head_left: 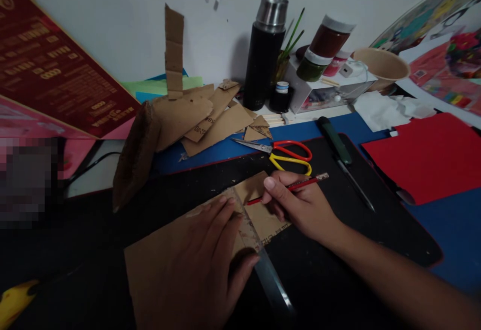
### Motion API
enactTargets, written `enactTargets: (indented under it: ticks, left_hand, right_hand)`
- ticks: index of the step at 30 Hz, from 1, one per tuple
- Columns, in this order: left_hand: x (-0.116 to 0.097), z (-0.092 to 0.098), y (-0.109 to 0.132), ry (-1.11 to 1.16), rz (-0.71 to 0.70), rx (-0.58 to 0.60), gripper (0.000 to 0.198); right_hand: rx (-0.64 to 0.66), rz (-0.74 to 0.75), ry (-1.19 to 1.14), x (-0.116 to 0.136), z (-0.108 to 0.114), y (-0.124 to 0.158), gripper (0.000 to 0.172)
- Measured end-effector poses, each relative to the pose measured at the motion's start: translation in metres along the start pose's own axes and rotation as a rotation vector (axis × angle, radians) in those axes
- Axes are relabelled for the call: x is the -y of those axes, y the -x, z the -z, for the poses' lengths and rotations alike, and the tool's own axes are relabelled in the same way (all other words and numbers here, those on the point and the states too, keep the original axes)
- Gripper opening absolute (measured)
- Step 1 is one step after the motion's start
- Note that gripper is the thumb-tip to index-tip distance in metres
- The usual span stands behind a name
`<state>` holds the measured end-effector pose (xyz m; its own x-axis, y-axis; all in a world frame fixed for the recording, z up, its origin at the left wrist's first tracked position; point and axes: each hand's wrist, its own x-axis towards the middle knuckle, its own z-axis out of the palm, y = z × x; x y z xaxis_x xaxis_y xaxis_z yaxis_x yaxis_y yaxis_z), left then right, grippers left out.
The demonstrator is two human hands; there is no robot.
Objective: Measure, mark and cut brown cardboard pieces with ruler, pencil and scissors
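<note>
A brown cardboard sheet (pixel 158 270) lies on a black cutting mat (pixel 338 250). My left hand (pixel 199 265) is spread flat on the cardboard, pressing a clear ruler (pixel 259 255) that runs diagonally across it. My right hand (pixel 300 207) is closed around a red pencil (pixel 296 185). The pencil's tip touches the cardboard right beside the ruler's edge, close to my left fingertips.
Red-and-yellow scissors (pixel 285 152) and a green-handled tool (pixel 338 149) lie just beyond my hands. Cardboard scraps (pixel 203 114) are piled at the back left. A black flask (pixel 265 54), paint jars (pixel 323 46), a bowl (pixel 379 66) and red paper (pixel 428 154) stand further back and right.
</note>
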<state>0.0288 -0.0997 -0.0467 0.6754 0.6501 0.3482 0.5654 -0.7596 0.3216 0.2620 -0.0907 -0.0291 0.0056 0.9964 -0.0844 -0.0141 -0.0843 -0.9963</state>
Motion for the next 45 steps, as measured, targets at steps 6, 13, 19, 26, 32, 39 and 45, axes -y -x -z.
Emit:
enactTargets:
  ticks: [6, 13, 19, 26, 32, 39, 45]
  left_hand:
    - [-0.0005, -0.0006, 0.0002, -0.028, -0.011, -0.006, 0.041]
    - [-0.0006, 0.0001, -0.0009, -0.043, -0.017, 0.016, 0.039]
    - [0.0000, 0.0005, -0.0008, -0.050, -0.028, 0.022, 0.039]
    - [0.0005, -0.0004, 0.0003, -0.026, -0.017, 0.014, 0.041]
    - [0.0004, -0.0022, 0.0018, -0.004, 0.002, -0.001, 0.040]
    - [0.0002, -0.0020, 0.0016, -0.015, -0.005, 0.005, 0.040]
    - [0.0006, -0.0007, 0.0008, -0.010, -0.006, 0.002, 0.042]
  right_hand:
    - [0.004, 0.000, 0.018, 0.0023, -0.0009, -0.0007, 0.049]
    - [0.001, 0.047, 0.080, 0.0044, -0.0022, 0.0017, 0.048]
    - [0.010, 0.031, 0.089, 0.0057, -0.0020, 0.0013, 0.047]
    - [0.010, 0.023, 0.079, 0.0050, -0.0006, 0.0008, 0.048]
    - [0.010, 0.012, 0.082, 0.0049, -0.0006, 0.0006, 0.049]
    - [0.012, 0.026, 0.083, 0.0060, -0.0016, 0.0004, 0.049]
    - [0.004, -0.002, 0.108, 0.0067, -0.0019, 0.0001, 0.053]
